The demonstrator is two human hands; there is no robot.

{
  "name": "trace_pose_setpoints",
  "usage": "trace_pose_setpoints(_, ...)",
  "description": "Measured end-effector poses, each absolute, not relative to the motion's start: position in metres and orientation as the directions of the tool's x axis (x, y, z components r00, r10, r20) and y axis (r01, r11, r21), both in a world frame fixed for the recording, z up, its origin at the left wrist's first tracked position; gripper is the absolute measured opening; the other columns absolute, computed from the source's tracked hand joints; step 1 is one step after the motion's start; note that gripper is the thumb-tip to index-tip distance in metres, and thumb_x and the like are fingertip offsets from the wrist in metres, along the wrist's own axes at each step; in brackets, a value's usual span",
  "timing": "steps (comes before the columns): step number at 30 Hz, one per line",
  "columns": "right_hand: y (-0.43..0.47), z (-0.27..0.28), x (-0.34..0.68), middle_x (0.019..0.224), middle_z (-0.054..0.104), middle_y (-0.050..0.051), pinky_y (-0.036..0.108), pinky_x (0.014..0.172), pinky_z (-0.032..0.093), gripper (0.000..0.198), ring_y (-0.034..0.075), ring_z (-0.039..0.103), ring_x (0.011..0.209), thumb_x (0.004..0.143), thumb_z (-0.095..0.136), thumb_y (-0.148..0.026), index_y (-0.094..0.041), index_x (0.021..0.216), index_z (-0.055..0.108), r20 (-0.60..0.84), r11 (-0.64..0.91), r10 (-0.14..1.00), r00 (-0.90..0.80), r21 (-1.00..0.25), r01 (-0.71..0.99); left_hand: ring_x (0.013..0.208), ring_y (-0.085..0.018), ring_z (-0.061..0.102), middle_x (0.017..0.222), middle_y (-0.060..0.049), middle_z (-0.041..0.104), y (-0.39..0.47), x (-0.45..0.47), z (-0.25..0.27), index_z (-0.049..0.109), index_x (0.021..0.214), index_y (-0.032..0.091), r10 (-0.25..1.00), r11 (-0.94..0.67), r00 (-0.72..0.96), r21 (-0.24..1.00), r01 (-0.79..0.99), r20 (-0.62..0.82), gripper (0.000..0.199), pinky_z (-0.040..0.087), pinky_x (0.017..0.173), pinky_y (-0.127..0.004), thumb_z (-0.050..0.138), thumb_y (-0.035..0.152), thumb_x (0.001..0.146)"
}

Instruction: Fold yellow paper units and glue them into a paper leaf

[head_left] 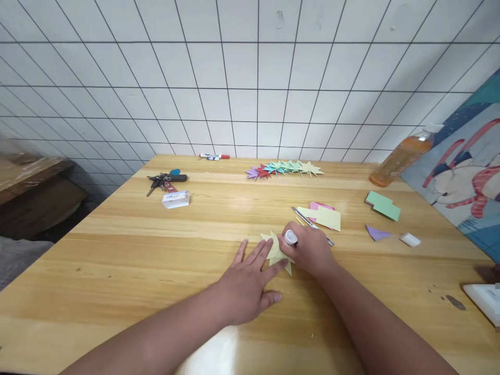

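The left hand (248,289) lies spread on the table (156,286), its fingers fanned out and a couple of fingertips resting on a pale yellow paper star (276,253). The star is flat on the wood, just ahead of that palm and between the two hands. The right hand (310,250) is curled in a fist-like grip around a white-capped tool (290,237) — its lower end is hidden, so whether it is a pen or a glue stick, and whether it touches the paper, I cannot tell.

The likeliest trouble is the star skidding or twisting: thin paper on a smooth top, steadied only by fingertips, could turn if the right hand pushes sideways. Too much pressure might crease or tear the narrow points that stick out past the left fingers. If the tool leaves ink or glue, those fingers are near enough to smear it.

Just beyond the right hand's knuckles lie a slim silver tool (302,216) and some yellow paper slips (330,217) — a careless outward swing could knock them, and the silver tool may have a sharp end.
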State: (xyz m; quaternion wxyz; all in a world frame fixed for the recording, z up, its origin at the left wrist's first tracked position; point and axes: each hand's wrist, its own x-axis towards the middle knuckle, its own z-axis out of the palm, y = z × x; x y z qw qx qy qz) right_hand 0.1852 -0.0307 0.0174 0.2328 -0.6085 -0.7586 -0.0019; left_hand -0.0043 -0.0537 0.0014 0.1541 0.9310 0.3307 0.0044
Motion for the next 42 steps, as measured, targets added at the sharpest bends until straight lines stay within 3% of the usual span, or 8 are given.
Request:
trace_pose_setpoints(3,-0.031,0.017,0.196,0.056,0.059,-0.001,0.024,0.050,0.036,0.018,0.014,0.054,0.051,0.079,0.054,-0.036,-0.020,0.069,0.056,0.389,0.227,0.921,0.011,-0.558,0.798,0.137,-0.030,0.008,0.151,-0.010,0.008,-0.052,-0.005,0.002,0.018,0.139,0.036,0.614,-0.741,0.786,0.286,0.608,-0.079,0.061,0.000,0.103,-0.063,0.035,0.057,0.085)
trace_pose_setpoints(7,-0.027,0.018,0.216,0.067,0.062,-0.001,0.024,0.050,0.045,0.020,0.011,0.053,0.049,0.081,0.054,-0.041,-0.021,0.083,0.056,0.329,0.258,0.864,0.381,-0.939,0.226,0.132,-0.031,0.024,0.147,-0.010,0.023,-0.046,-0.003,0.006,0.036,0.132,0.036,0.608,-0.767,0.794,0.255,0.588,-0.003,0.050,0.002,0.102,-0.064,0.040,0.054,0.085)
trace_pose_setpoints(11,-0.021,0.022,0.232,0.077,0.065,0.000,0.025,0.056,0.052,0.023,0.012,0.061,0.063,0.074,0.064,-0.040,-0.023,0.087,0.054,0.121,0.229,0.934,0.335,-0.925,-0.303,0.126,-0.024,0.035,0.135,-0.005,0.043,-0.037,-0.003,0.012,0.052,0.116,0.033,0.633,-0.771,0.764,0.181,0.611,0.122,0.031,-0.001,0.106,-0.058,0.044,0.022,0.088)
trace_pose_setpoints(14,-0.020,0.026,0.238,0.095,0.064,0.002,0.027,0.066,0.054,0.023,0.014,0.061,0.078,0.072,0.066,-0.037,-0.024,0.089,0.056,0.092,0.191,0.965,0.247,-0.890,-0.414,0.124,-0.022,0.037,0.129,-0.003,0.049,-0.030,-0.008,0.016,0.058,0.102,0.030,0.662,-0.750,0.726,0.161,0.642,0.189,0.036,-0.001,0.107,-0.056,0.043,0.005,0.081)
trace_pose_setpoints(23,-0.004,0.018,0.280,0.108,0.061,0.002,0.032,0.080,0.046,0.037,0.015,0.056,0.090,0.073,0.061,-0.045,-0.026,0.105,0.061,0.257,0.334,0.809,0.529,-0.941,-0.054,0.098,-0.021,0.050,0.102,-0.004,0.056,-0.017,-0.020,0.024,0.058,0.102,0.028,0.819,-0.559,0.480,0.245,0.792,0.316,0.043,0.029,0.099,-0.044,0.040,0.001,0.073)
trace_pose_setpoints(30,0.001,0.004,0.326,0.090,0.067,0.008,0.035,0.070,0.041,0.042,0.022,0.056,0.073,0.070,0.058,-0.045,-0.021,0.103,0.066,0.386,-0.282,0.650,0.654,-0.677,0.680,0.083,-0.023,0.053,0.085,-0.006,0.059,0.001,-0.037,0.025,0.057,0.087,0.020,0.956,-0.291,0.260,0.348,0.891,0.134,0.026,0.040,0.072,-0.035,0.036,0.035,0.087)
trace_pose_setpoints(34,0.001,-0.001,0.331,0.080,0.068,0.007,0.035,0.064,0.038,0.040,0.025,0.057,0.073,0.074,0.051,-0.047,-0.024,0.105,0.064,0.331,-0.441,0.685,0.649,-0.520,0.731,0.078,-0.023,0.052,0.077,-0.003,0.057,-0.006,-0.034,0.026,0.054,0.068,0.021,0.950,-0.292,0.312,0.356,0.888,0.001,0.039,0.038,0.066,-0.033,0.052,0.059,0.071)
trace_pose_setpoints(42,0.004,-0.011,0.335,0.087,0.068,0.008,0.038,0.069,0.039,0.037,0.028,0.058,0.082,0.076,0.049,-0.047,-0.025,0.102,0.063,0.276,-0.493,0.706,0.652,-0.471,0.732,0.091,-0.022,0.053,0.090,-0.002,0.061,-0.005,-0.032,0.022,0.061,0.077,0.023,0.937,-0.342,0.345,0.351,0.872,0.057,0.009,0.035,0.082,-0.038,0.056,0.031,0.075)
